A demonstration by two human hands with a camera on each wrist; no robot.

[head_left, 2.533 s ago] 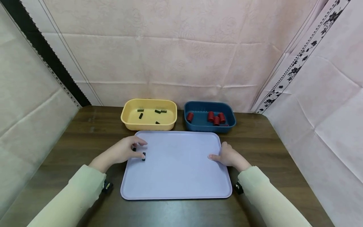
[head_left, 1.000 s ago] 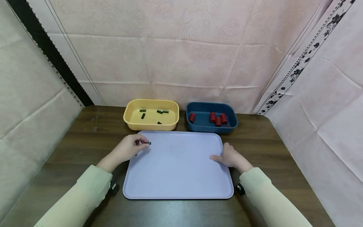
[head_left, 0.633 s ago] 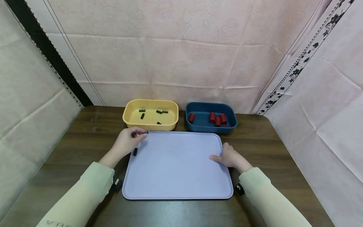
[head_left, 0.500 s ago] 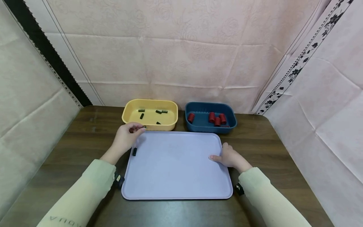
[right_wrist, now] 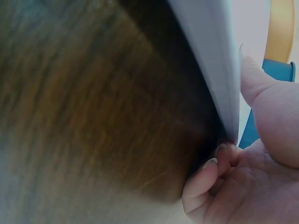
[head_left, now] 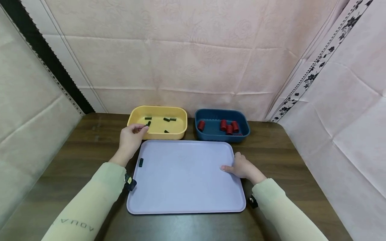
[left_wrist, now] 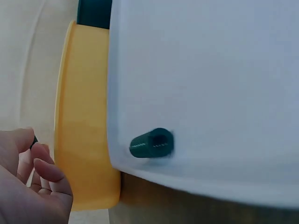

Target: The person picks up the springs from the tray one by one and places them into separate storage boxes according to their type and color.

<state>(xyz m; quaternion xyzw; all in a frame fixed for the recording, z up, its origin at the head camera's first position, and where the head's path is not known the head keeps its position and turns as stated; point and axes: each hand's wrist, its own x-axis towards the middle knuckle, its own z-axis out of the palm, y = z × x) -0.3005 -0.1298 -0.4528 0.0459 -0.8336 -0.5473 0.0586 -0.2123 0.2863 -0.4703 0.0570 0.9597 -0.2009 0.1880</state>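
Note:
My left hand is over the near left rim of the yellow bin. In the left wrist view it pinches a small dark spring between thumb and fingers, mostly hidden by them. A dark green coil spring lies by the left edge of the pale lilac tray; in the left wrist view this green spring shows its hollow end. My right hand grips the tray's right edge, thumb on top. In the right wrist view, the fingers curl at the tray's side.
Several dark green springs lie scattered in the yellow bin. Beside it, a blue bin holds several red springs. Both bins stand behind the tray on a wooden table, with a pale cloth wall at the back.
My left hand picked up a spring from the tray's upper left and carried it back to the yellow bin. The other green spring stays on the tray. My right hand keeps its grip.

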